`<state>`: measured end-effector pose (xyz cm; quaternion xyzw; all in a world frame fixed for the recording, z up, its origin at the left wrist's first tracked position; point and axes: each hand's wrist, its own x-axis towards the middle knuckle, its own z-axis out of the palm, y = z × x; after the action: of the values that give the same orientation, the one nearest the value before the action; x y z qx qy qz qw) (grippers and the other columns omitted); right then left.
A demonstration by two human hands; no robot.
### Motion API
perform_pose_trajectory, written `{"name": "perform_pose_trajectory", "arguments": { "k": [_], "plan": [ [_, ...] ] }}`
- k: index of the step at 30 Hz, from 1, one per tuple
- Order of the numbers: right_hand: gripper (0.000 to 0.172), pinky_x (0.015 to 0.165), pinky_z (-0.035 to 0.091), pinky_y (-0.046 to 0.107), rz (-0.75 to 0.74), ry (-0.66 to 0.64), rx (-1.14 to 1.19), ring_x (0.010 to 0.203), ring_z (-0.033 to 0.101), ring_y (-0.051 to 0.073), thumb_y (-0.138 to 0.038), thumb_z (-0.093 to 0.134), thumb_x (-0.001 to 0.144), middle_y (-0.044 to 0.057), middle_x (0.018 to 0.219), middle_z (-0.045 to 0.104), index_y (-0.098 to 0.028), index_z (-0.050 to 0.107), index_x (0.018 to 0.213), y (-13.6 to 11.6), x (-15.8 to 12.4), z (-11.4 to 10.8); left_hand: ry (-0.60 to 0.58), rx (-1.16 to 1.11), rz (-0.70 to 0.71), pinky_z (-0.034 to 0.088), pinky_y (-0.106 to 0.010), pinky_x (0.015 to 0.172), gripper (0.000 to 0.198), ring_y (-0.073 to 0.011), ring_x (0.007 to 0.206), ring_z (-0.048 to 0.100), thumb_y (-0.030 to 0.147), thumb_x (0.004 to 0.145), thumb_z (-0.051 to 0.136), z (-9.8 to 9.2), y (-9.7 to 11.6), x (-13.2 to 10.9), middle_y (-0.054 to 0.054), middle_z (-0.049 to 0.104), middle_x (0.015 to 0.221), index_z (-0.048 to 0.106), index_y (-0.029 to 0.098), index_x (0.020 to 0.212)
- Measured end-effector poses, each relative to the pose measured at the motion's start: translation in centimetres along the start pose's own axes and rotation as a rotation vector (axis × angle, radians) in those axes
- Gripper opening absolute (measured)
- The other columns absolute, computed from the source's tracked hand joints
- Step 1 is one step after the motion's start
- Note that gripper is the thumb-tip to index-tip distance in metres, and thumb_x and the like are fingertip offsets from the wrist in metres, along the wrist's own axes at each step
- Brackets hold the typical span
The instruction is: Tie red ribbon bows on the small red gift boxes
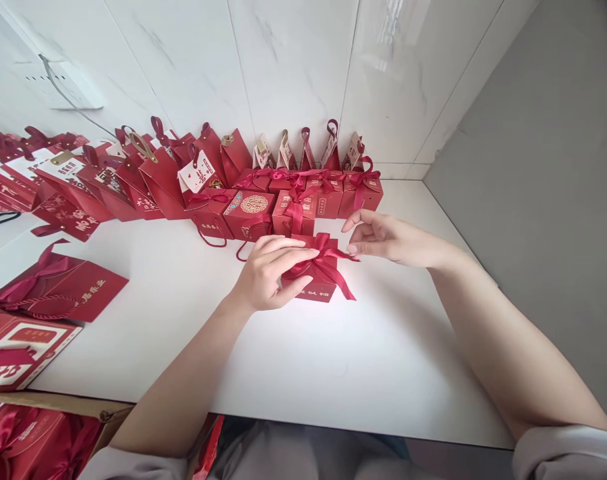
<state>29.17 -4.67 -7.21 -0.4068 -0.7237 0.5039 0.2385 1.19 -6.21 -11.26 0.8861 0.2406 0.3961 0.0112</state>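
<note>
A small red gift box [316,291] with pale lettering on its front sits on the white table in front of me. A dark red ribbon bow [324,248] lies across its top, with loose tails trailing to the right. My left hand [273,270] rests over the box's left side, fingers stretched out flat and touching the bow. Just right of the box, my right hand [380,239] is raised with its fingers curved and apart. Its thumb is close to one ribbon tail; whether they touch is hard to see.
Behind the box stand several red gift boxes [248,212] with ribbons. A long row of red bags [128,187] lines the tiled wall [293,67]. More boxes [63,283] lie at left. An open carton [108,417] holding red boxes is at lower left. A grey panel [543,173] bounds the right.
</note>
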Motion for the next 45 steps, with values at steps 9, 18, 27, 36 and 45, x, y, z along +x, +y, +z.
{"name": "perform_pose_trajectory", "arguments": {
  "k": [9,18,27,36,45],
  "plan": [
    [0.027,0.073,0.047,0.033,-0.026,0.037,-0.313,0.089,0.061,0.021,-0.04,0.067,0.082,0.005,0.105,0.065,-0.025,0.057,0.102,-0.5,0.1,1.0,0.006,-0.074,-0.028,0.051,-0.045,0.092,0.011,-0.0268,0.108,0.065,0.029,0.082,0.065,-0.2,0.0,0.1,-0.006,0.074,0.105,0.069,0.022,0.091],
    [0.024,0.055,0.037,0.026,0.091,0.03,-0.372,0.062,0.048,0.015,-0.038,0.064,0.082,-0.003,0.073,0.057,-0.024,0.051,0.098,0.1,0.5,1.1,0.092,-0.234,-0.23,0.048,-0.044,0.094,0.012,-0.0242,0.103,0.061,0.025,0.087,0.059,-0.9,0.4,0.5,-0.008,0.068,0.105,0.053,0.021,0.077],
    [0.023,0.051,0.028,0.025,0.12,-0.07,-0.349,0.056,0.037,0.011,-0.043,0.06,0.085,-0.005,0.065,0.046,-0.022,0.057,0.076,-0.9,0.0,0.4,-0.204,-0.328,-0.51,0.034,-0.043,0.11,0.019,-0.0242,0.126,0.049,0.028,0.089,0.057,-1.4,-0.1,0.5,-0.006,0.058,0.131,0.051,0.02,0.073],
    [0.018,0.051,0.036,0.026,0.267,-0.377,-0.522,0.063,0.054,0.016,-0.042,0.067,0.078,0.001,0.075,0.063,-0.023,0.067,0.077,-2.0,-2.1,-0.3,-0.248,-0.439,-0.552,0.033,-0.046,0.112,0.025,-0.0262,0.126,0.051,0.028,0.087,0.056,-1.9,-0.4,0.7,-0.007,0.057,0.134,0.044,0.02,0.067],
    [0.039,0.066,0.047,0.029,0.179,-0.398,-0.445,0.08,0.065,0.022,-0.045,0.056,0.088,0.006,0.091,0.072,-0.025,0.063,0.121,-1.6,-0.9,1.1,0.048,-0.305,-0.914,0.047,-0.035,0.085,0.023,-0.0225,0.097,0.063,0.044,0.087,0.056,-3.6,-3.6,-0.1,-0.006,0.069,0.105,0.055,0.022,0.086]
  ]
}}
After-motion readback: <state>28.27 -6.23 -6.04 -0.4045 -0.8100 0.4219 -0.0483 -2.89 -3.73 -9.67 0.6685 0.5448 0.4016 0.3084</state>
